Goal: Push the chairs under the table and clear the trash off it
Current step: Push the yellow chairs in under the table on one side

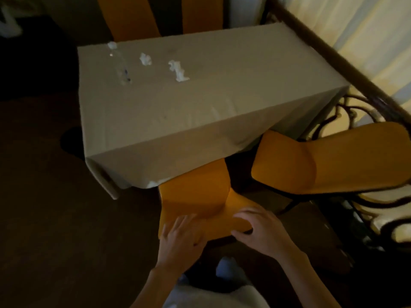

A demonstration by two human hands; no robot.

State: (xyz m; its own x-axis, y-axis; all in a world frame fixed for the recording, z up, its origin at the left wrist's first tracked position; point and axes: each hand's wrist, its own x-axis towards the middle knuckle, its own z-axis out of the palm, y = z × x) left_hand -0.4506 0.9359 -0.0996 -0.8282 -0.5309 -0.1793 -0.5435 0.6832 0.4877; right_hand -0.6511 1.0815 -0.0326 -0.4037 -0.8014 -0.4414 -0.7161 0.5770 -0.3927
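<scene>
Here, step in hand: pushing the nearest orange chair (200, 196) in under the table, judging by both hands set on its backrest.
Left hand (180, 235): at about 6 o'clock in the view, fingers curled over the top edge of the backrest near its left end, holding it.
Right hand (258, 230): just right of the left one, fingers spread and bent over the backrest's right corner, thumb underneath, gripping it.
Why held so: a grip at both ends of the backrest likely keeps the chair straight as it slides toward 12 o'clock.
Nearest chair's look: smooth orange shell; its seat is partly hidden beneath the hanging cloth, so it appears partway in.
Second orange chair (311, 161): at 3 o'clock, angled off the table's corner, seat almost wholly out on dark legs; not yet pushed in.
Far chairs (133, 16): two orange backs at 12 o'clock, standing behind the far edge.
Table (200, 112): long, covered in a pale cloth falling over the sides.
Trash: three crumpled white tissues (178, 70) toward 11 o'clock on the tabletop, apart from each other; beside them lies a clear plastic wrapper (121, 67), too blurred to identify surely. None is cleared yet.
Surroundings: a dark metal bed frame (333, 56) with scrollwork along the right, close to the second chair.
</scene>
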